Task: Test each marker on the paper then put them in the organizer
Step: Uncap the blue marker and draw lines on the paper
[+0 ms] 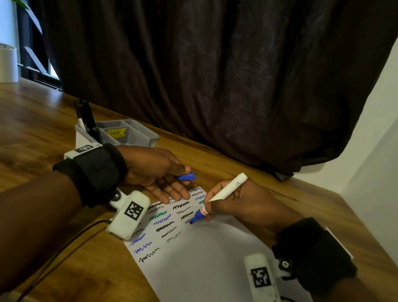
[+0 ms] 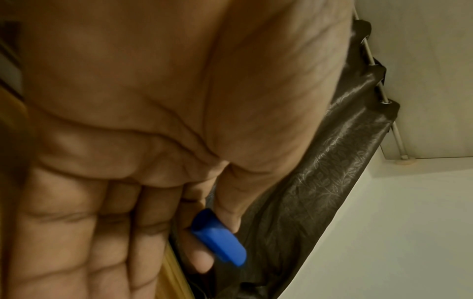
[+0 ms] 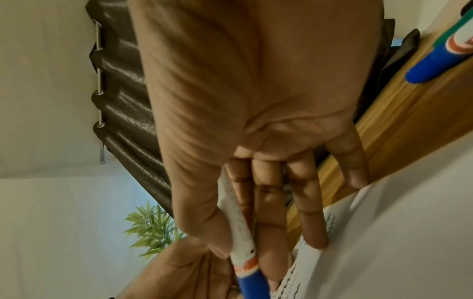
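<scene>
Centre frame: R hand (image 1: 237, 200) pinching white blue-tipped marker (image 1: 222, 195) btwn thumb & fingers, tip touching paper (image 1: 211, 272) beside squiggle rows. L hand (image 1: 159, 173) fingers straight on paper's top edge, thumb & forefinger pinching blue cap (image 1: 187, 176). Grey organizer (image 1: 126, 134) behind L wrist, upper left of centre.

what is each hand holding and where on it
Right hand grips the white blue-tipped marker low on its barrel. Left hand pinches the blue plastic cap at one end.
</scene>
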Available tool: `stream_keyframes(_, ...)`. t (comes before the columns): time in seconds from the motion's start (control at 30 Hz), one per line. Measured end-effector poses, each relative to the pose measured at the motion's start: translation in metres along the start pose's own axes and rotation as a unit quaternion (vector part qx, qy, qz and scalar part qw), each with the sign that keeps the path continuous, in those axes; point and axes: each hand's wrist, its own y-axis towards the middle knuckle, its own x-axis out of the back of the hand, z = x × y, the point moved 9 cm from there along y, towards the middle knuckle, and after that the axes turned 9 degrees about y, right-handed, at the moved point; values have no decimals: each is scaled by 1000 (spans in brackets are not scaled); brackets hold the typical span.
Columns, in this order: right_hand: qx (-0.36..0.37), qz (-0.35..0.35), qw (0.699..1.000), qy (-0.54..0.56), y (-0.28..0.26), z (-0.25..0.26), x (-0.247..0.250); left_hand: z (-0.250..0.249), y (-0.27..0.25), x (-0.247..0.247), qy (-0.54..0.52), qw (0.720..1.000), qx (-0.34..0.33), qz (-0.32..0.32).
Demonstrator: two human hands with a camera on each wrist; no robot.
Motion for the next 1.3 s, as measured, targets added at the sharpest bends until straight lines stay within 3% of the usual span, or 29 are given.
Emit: stream_keyframes(1.3,-11,3,999,30,-1,-2,-3,1,0,1,-4,1000,1,0)
